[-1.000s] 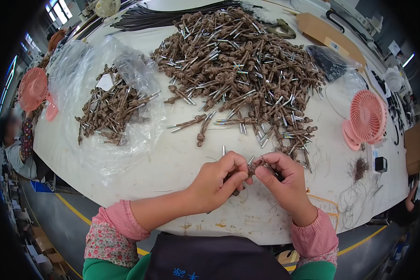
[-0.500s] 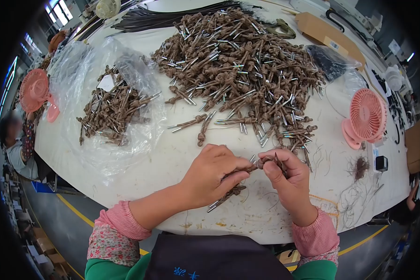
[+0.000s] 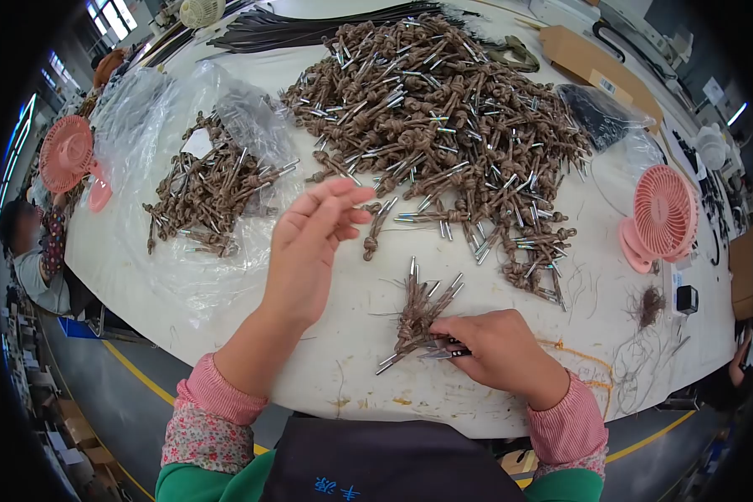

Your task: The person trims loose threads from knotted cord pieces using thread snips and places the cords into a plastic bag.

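My left hand [image 3: 308, 251] is raised over the table with its fingers stretched and loosely bent, and nothing shows in it. Just beyond its fingertips lies a loose brown knotted cord [image 3: 371, 243] with metal tips. My right hand [image 3: 504, 351] is closed around small thread snips [image 3: 448, 352], whose pointed blades face left. Right by the blades lies a small bundle of knotted cords [image 3: 416, 318], and my right fingertips reach its edge. A large heap of the same cords [image 3: 443, 125] covers the far middle of the table.
A clear plastic bag [image 3: 201, 276] with more knotted cords [image 3: 201, 197] lies at left. Pink fans [image 3: 67, 155] stand at both sides. Black strips [image 3: 309, 29] lie at the back. Loose threads [image 3: 648, 305] and a small black-capped bottle [image 3: 687, 299] are at right. Another person [image 3: 38, 251] sits at far left.
The hands have parted: my left hand let go of the cord and swung up and left. My right hand moved down to the small bundle, where the snips now show.
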